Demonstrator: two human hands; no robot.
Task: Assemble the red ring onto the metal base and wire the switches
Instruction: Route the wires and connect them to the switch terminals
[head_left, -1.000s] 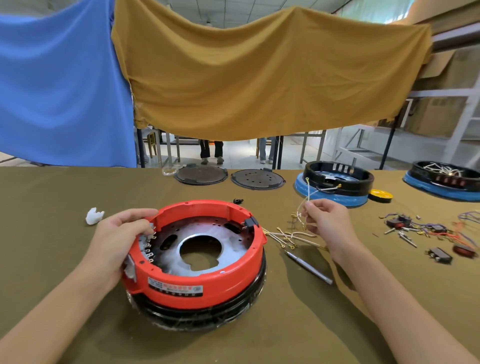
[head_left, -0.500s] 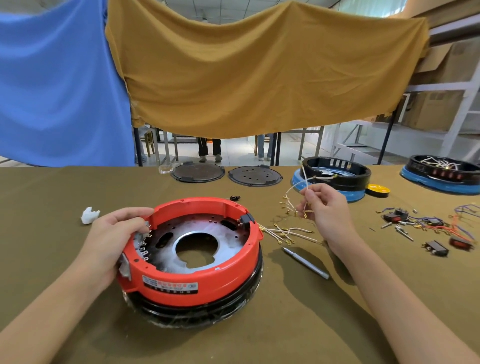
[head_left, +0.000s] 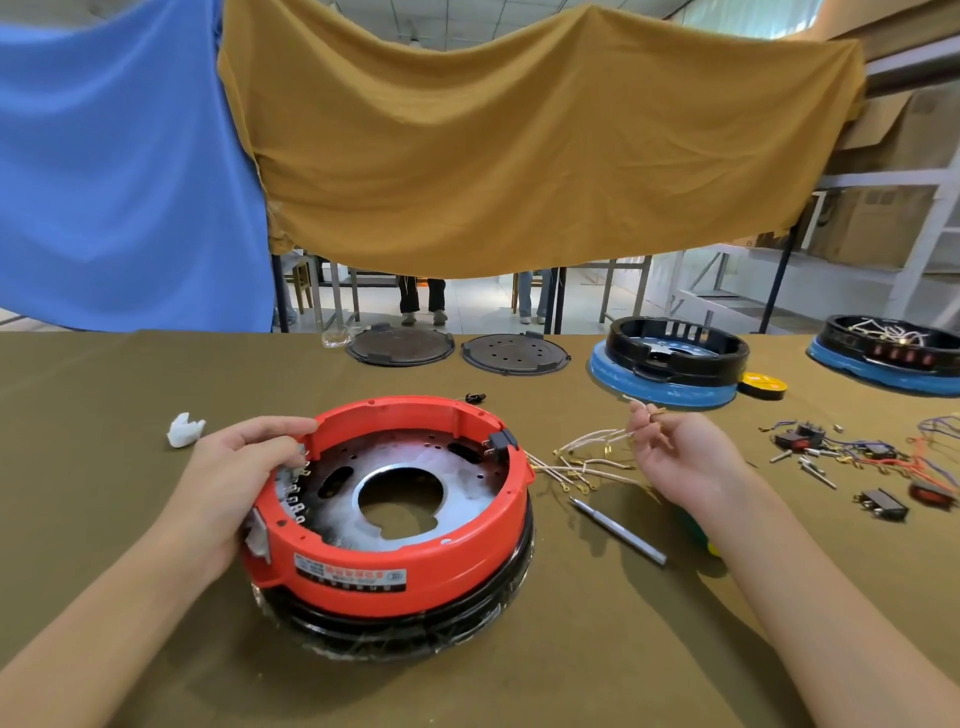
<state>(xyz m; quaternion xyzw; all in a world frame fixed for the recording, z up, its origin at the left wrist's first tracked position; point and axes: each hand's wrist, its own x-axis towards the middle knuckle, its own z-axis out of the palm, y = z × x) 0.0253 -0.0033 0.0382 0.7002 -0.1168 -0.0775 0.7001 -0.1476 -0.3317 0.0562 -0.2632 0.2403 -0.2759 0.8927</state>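
The red ring (head_left: 395, 525) sits in the middle of the olive-covered table (head_left: 104, 374), seated around a metal base (head_left: 415, 467) with a round hole at its centre; under the ring a black band wrapped in clear film shows. The left hand (head_left: 228, 483) holds the ring's left rim, fingers curled over the top edge beside a row of small metal terminals, thumb down the outer wall. Just right of the ring lies a loose bunch of white wires (head_left: 582, 467) with brass ends. The right hand (head_left: 680, 457) hovers above them, fingertips pinching one wire and lifting its end clear of the table. A grey pen-like tool (head_left: 618, 530) lies below the wires, right of the ring. Well right of the ring are scattered switches (head_left: 883, 501) and coloured leads. Behind the ring, toward the far edge, rest two dark discs (head_left: 400, 345) and a black and blue housing (head_left: 670, 364). A white scrap (head_left: 184, 430) lies left of the ring
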